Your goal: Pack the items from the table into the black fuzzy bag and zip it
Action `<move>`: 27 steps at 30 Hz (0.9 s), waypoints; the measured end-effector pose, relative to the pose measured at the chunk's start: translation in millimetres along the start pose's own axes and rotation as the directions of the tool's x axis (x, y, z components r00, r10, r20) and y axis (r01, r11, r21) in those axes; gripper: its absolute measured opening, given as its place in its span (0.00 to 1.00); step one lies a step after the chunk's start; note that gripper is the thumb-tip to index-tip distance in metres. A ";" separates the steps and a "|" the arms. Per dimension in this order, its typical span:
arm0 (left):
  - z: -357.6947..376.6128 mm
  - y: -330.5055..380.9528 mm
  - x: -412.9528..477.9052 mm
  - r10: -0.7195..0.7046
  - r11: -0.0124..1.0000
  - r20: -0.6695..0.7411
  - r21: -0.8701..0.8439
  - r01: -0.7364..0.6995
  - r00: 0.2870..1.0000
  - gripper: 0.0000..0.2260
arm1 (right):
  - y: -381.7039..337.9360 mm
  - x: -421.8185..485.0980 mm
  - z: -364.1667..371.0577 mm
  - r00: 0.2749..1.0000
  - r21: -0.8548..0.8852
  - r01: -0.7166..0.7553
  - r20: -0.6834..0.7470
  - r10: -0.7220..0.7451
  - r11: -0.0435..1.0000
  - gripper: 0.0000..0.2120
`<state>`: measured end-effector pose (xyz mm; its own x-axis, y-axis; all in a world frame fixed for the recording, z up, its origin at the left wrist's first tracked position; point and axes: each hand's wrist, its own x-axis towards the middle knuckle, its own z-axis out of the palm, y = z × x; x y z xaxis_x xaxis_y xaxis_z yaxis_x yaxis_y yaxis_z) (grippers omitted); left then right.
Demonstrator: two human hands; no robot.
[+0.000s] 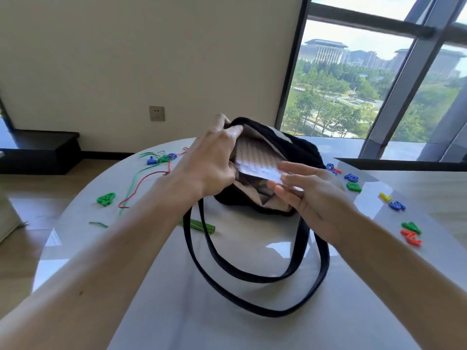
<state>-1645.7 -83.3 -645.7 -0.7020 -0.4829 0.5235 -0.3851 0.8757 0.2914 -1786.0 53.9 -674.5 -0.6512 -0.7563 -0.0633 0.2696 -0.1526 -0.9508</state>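
The black fuzzy bag (298,150) lies on the white round table (242,233), its mouth open toward me and its beige lining showing. My left hand (212,162) grips the bag's upper left rim and holds the mouth apart. My right hand (305,195) pinches the near edge of a white studded plate (255,160), which is partly inside the bag opening. The bag's two black straps (252,276) loop across the table toward me.
Plastic numbers and letters lie scattered: a green 4 (106,199) at left, several coloured pieces (353,184) at right. Green and red strings (141,183) trail across the left side. A green stick (202,226) lies under my left forearm. A window stands beyond the table.
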 end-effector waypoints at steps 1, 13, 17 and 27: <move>0.4 1.2 0.5 -0.001 1.000 0.002 -0.008 0.002 1.000 0.17 | 3.3 4.7 8.8 0.999 -0.009 0.030 -0.028 -0.030 1.000 0.11; 1.1 5.0 1.6 -0.032 0.999 -0.007 -0.037 0.032 0.999 0.21 | 10.6 59.4 88.8 0.985 -0.307 0.091 -0.110 -0.130 0.947 0.09; 1.3 4.3 3.1 -0.026 0.999 -0.012 -0.045 0.025 1.000 0.25 | 7.1 81.0 89.1 0.940 -0.757 0.262 0.060 -0.335 0.598 0.08; -0.5 -0.8 6.5 -0.026 0.995 -0.004 -0.100 0.026 1.000 0.25 | 23.6 59.8 65.0 0.823 -0.818 0.483 0.303 -0.482 0.312 0.12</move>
<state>-1649.6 -87.1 -642.1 -0.6895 -0.5057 0.5185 -0.3412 0.8583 0.3834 -1772.4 -36.2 -681.0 -0.4508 -0.7411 0.4976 -0.8111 0.1073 -0.5750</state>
